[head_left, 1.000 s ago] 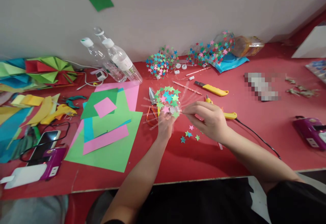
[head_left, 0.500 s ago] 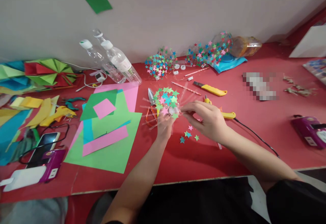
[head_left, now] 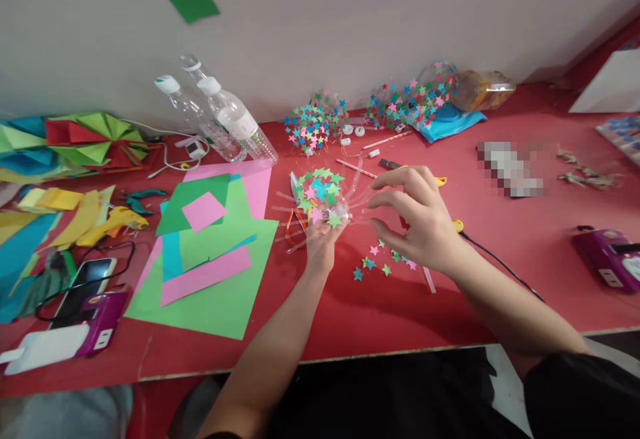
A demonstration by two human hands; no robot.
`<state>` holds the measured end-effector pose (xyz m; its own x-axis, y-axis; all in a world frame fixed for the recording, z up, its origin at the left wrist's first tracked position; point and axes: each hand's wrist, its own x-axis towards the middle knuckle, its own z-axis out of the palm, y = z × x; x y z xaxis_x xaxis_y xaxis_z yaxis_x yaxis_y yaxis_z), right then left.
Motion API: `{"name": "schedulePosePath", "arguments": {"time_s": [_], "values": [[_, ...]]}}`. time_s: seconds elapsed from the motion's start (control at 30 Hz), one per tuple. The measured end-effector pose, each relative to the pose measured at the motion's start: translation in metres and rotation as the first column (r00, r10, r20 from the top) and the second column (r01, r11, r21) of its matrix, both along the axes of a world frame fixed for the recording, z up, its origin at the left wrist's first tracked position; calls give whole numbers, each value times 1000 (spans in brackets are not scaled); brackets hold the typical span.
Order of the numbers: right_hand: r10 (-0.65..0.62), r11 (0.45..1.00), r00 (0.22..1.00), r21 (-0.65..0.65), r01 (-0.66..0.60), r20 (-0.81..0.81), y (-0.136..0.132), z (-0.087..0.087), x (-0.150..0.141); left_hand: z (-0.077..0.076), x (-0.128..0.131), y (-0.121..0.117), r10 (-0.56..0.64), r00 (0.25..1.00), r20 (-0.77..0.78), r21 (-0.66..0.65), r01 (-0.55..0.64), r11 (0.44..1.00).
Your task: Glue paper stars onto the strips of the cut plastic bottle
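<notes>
My left hand (head_left: 321, 249) grips a clear plastic bottle piece (head_left: 338, 212) cut into thin strips that fan outward. Green, blue and pink paper stars (head_left: 320, 189) cover its middle. To the right of it, my right hand (head_left: 420, 222) hovers with fingers curved and apart, holding nothing. Below that hand, several loose paper stars (head_left: 370, 264) lie on the red table, beside a clear strip (head_left: 429, 280). A yellow tool with a black cord (head_left: 500, 267) is mostly hidden behind my right hand. Orange-handled scissors or pliers (head_left: 289, 227) lie partly behind the strips.
Star-covered clear ornaments (head_left: 307, 126) stand along the wall, near a box cutter (head_left: 390, 164) and striped sticks (head_left: 356, 168). Upright plastic bottles (head_left: 240, 122) stand at the back left. Coloured paper sheets (head_left: 210, 312), a yellow glue gun (head_left: 123, 219) and a phone (head_left: 93, 279) occupy the left.
My right hand has come away from the bottle piece, moving right, and its fingers have spread. The left hand keeps hold of the piece, which has shifted slightly left.
</notes>
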<state>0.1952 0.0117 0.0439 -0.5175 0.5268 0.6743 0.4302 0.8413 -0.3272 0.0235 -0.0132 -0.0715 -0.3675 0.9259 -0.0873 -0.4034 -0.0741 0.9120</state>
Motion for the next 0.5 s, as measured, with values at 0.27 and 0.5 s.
{"name": "schedulePosePath", "arguments": {"time_s": [0.27, 0.5], "values": [[57, 998, 980, -13, -56, 188, 2, 3, 6, -3, -2, 0, 12, 1000, -17, 4, -12, 1000], [-39, 992, 970, 123, 10, 238, 1, -21, -12, -5, 0, -2, -13, 1000, 1, 26, 13, 1000]]}}
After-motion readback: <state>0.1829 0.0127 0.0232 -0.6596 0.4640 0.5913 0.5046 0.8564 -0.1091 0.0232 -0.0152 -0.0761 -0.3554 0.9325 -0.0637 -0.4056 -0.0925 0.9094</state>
